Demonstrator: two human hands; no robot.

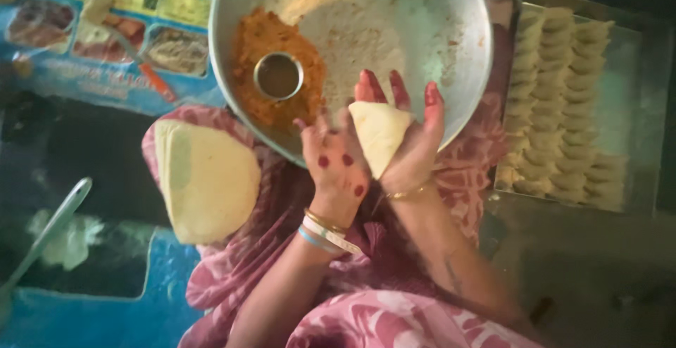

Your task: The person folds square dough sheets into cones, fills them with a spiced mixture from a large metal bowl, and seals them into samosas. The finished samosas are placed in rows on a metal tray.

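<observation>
At twelve o'clock I see a wide metal bowl (394, 10) of orange filling (274, 45) with a small cup (278, 75). At nine o'clock lie stacked dough sheets (208, 179). At centre, my right hand (412, 144) cups a folded dough cone (379, 135); my left hand (334, 161) touches it, fingers half curled.

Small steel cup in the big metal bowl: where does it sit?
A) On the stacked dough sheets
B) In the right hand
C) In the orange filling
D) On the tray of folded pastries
C: the small steel cup sits in the orange filling inside the big metal bowl.
</observation>
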